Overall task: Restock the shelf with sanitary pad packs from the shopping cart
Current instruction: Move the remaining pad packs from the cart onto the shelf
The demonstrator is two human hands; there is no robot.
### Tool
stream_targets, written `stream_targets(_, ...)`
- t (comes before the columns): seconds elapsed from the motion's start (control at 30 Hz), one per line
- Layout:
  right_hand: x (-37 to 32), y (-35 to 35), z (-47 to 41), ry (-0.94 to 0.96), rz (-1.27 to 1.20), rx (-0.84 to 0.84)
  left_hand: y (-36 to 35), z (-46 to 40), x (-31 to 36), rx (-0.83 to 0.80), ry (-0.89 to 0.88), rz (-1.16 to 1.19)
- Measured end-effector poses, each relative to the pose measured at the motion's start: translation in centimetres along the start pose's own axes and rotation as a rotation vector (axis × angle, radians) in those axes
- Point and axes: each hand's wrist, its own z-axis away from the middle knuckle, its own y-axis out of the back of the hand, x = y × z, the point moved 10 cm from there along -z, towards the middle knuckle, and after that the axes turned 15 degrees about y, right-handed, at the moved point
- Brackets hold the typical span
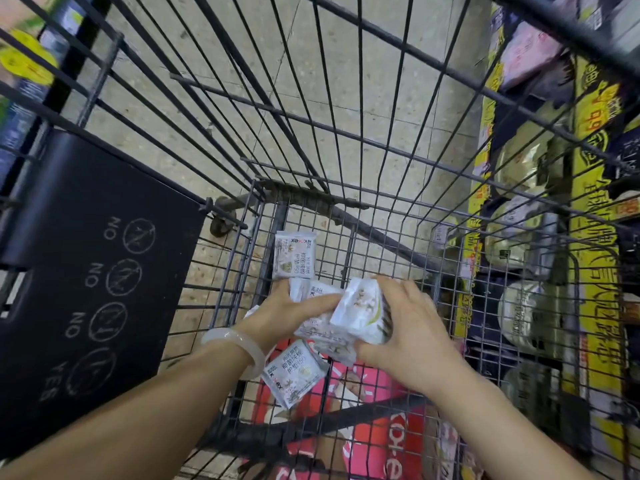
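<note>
Both my hands are down inside the wire shopping cart. My left hand and my right hand together grip a bunch of small white sanitary pad packs between them. One more white pack lies flat on the cart floor just beyond my hands. Another white pack lies below my left wrist, partly on a red and pink pack. The shelf with yellow price strips stands to the right of the cart.
The cart's black child-seat flap with NO/YES symbols is folded on the left. Round packs fill the lower shelf rows on the right. Another shelf is at the far left. Speckled floor shows through the cart.
</note>
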Motion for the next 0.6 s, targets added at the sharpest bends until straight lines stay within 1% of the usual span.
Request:
stream_targets(0.03, 0.4, 0.3, 0.1, -0.038, -0.16, 0.037, 0.3, -0.2, -0.3, 0.011, 0.015, 0.004)
stream_targets(0.1, 1.2, 0.2, 0.5, -0.105, -0.57, 0.117, 0.9, -0.7, -0.8, 0.034, 0.021, 0.004)
stream_targets(0.17, 1.0, -0.5, 0.4, -0.1, -0.96, 0.16, 1.4, -1.1, -1.4, 0.062, 0.049, 0.016)
stream_targets(0.2, 0.7, -1.1, 0.2, -0.095, -1.11, 0.165, 1.4, -1.2, -1.7, 0.069, 0.077, 0.022)
stream_targets(0.23, 0.5, -1.7, 0.0, -0.09, -1.196, 0.152, 1.0, -1.1, -1.8, 0.054, 0.097, 0.023)
stream_targets(0.27, 0.5, -2.2, -0.2, -0.089, -1.203, 0.135, 0.4, -0.9, -1.5, 0.031, 0.088, 0.031)
stream_targets(0.37, 1.5, -2.6, -0.5, -0.096, -1.028, 0.134, -0.7, 0.0, -0.9, -0.034, 0.039, 0.112)
stream_targets(0.47, 1.8, -2.6, -0.2, -0.075, -0.939, 0.107, -1.0, 0.7, -0.6, -0.068, -0.007, 0.136)
stream_targets(0.6, 1.7, -2.8, 0.5, -0.075, -0.895, 0.028, -0.8, 0.7, -0.6, -0.086, -0.033, 0.176)
